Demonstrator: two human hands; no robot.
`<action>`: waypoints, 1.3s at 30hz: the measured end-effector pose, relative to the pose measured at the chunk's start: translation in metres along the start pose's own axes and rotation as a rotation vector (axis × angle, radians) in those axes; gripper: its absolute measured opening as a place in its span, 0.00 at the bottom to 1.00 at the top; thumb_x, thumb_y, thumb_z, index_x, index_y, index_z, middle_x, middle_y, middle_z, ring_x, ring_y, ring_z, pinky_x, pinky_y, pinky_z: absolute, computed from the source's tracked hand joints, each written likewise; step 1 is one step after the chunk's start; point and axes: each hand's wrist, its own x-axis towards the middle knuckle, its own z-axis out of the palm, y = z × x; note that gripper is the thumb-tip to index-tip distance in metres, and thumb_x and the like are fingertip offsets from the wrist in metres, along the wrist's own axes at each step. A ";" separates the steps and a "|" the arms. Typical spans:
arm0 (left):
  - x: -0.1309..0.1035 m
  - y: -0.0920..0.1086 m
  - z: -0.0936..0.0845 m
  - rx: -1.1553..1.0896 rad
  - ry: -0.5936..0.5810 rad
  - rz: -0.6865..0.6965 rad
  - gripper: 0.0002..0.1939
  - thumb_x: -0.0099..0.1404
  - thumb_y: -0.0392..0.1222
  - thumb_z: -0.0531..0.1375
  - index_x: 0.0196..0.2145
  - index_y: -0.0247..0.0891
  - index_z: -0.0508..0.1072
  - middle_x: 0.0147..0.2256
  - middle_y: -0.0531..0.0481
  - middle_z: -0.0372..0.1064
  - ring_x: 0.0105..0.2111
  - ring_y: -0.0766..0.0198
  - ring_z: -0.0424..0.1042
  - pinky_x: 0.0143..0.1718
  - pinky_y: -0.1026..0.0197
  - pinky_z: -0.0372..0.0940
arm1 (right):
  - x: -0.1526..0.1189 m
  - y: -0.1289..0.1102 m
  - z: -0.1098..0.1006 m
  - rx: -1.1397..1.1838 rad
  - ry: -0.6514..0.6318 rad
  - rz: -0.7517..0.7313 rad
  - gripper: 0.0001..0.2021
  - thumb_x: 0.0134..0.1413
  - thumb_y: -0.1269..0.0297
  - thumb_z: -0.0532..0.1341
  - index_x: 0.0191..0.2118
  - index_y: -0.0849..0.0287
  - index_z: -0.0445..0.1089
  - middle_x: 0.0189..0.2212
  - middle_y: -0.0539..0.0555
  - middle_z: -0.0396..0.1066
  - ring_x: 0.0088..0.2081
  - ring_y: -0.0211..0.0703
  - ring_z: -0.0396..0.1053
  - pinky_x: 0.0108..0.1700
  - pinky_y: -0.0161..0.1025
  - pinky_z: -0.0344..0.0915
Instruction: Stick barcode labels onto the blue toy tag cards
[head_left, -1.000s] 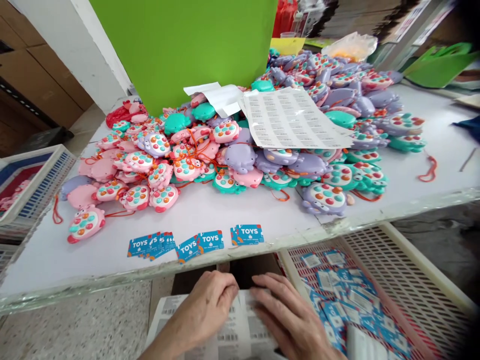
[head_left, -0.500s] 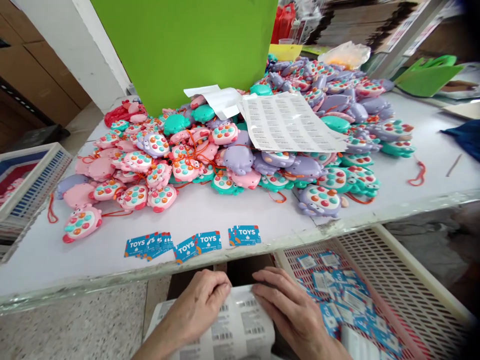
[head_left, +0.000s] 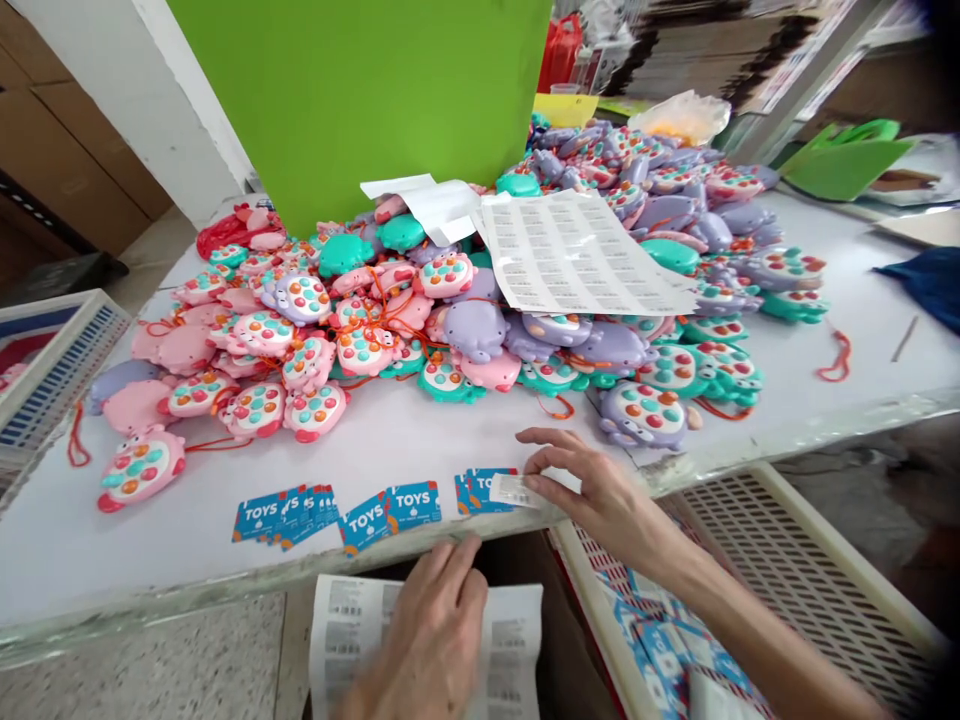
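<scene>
My right hand [head_left: 581,475] pinches a small white sticker label [head_left: 510,490] between thumb and fingertips. The label lies against a blue card marked TOYS [head_left: 486,482] at the table's front edge. Below that edge, my left hand [head_left: 439,625] is over a sheet of barcode stickers [head_left: 514,640], its fingers drawn together. What those fingertips hold, if anything, is hidden, and the hand is partly blurred. To the left lie further blue cards in two overlapping groups: one middle group [head_left: 412,503] and one left group [head_left: 261,517].
Pink, purple and green animal-shaped toys [head_left: 476,330] with orange cords are heaped across the table [head_left: 420,430]. More sticker sheets [head_left: 577,250] rest on the heap before a green panel [head_left: 360,100]. A plastic basket [head_left: 810,560] with blue cards stands lower right; another basket [head_left: 67,350] is at left.
My right hand has moved up from the sticker sheet to the cards and now carries a label. My left hand has shifted slightly right over the sheet. The view has tilted a little.
</scene>
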 end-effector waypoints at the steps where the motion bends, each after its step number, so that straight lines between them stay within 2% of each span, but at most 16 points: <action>1: 0.000 -0.001 0.004 0.021 0.035 0.017 0.16 0.53 0.21 0.48 0.34 0.34 0.69 0.49 0.39 0.67 0.50 0.51 0.66 0.51 0.52 0.64 | 0.007 0.003 0.000 -0.008 -0.035 -0.014 0.09 0.59 0.63 0.55 0.30 0.56 0.69 0.50 0.56 0.67 0.50 0.50 0.65 0.49 0.46 0.63; 4: 0.004 -0.001 0.011 0.037 0.124 0.039 0.16 0.52 0.21 0.47 0.31 0.33 0.69 0.50 0.37 0.67 0.47 0.51 0.69 0.47 0.52 0.67 | 0.019 0.005 0.002 -0.027 -0.101 -0.057 0.09 0.59 0.65 0.55 0.30 0.56 0.69 0.50 0.56 0.67 0.52 0.49 0.63 0.52 0.48 0.61; 8: 0.009 -0.002 0.011 0.039 0.194 0.043 0.16 0.51 0.21 0.47 0.30 0.34 0.69 0.50 0.36 0.67 0.46 0.52 0.69 0.45 0.54 0.69 | 0.021 0.006 0.006 -0.047 -0.134 -0.092 0.08 0.59 0.68 0.55 0.30 0.57 0.69 0.49 0.58 0.66 0.53 0.50 0.62 0.52 0.48 0.61; 17: 0.010 -0.007 0.011 0.066 0.147 0.068 0.16 0.51 0.23 0.47 0.33 0.34 0.69 0.48 0.39 0.69 0.47 0.52 0.69 0.46 0.55 0.69 | 0.023 0.009 0.014 -0.062 -0.138 -0.110 0.08 0.57 0.72 0.57 0.28 0.60 0.69 0.48 0.60 0.66 0.53 0.50 0.60 0.51 0.47 0.62; 23: 0.014 -0.004 0.012 0.060 0.193 0.057 0.16 0.54 0.22 0.46 0.32 0.33 0.69 0.50 0.39 0.67 0.45 0.53 0.68 0.44 0.55 0.69 | 0.025 0.008 0.014 -0.080 -0.149 -0.123 0.08 0.56 0.73 0.58 0.28 0.59 0.70 0.49 0.58 0.66 0.52 0.50 0.60 0.52 0.48 0.62; 35: 0.013 -0.004 0.013 0.084 0.212 0.062 0.18 0.52 0.22 0.46 0.34 0.33 0.70 0.50 0.39 0.67 0.46 0.53 0.68 0.45 0.55 0.69 | 0.022 0.010 0.017 -0.076 -0.122 -0.131 0.08 0.57 0.72 0.57 0.28 0.59 0.69 0.49 0.58 0.66 0.53 0.50 0.59 0.51 0.48 0.62; 39: 0.012 -0.005 0.016 0.087 0.182 0.064 0.18 0.52 0.22 0.46 0.34 0.34 0.69 0.50 0.39 0.67 0.46 0.52 0.68 0.46 0.54 0.68 | 0.022 0.011 0.017 -0.075 -0.128 -0.137 0.08 0.57 0.72 0.57 0.28 0.59 0.69 0.50 0.59 0.65 0.53 0.51 0.58 0.52 0.49 0.60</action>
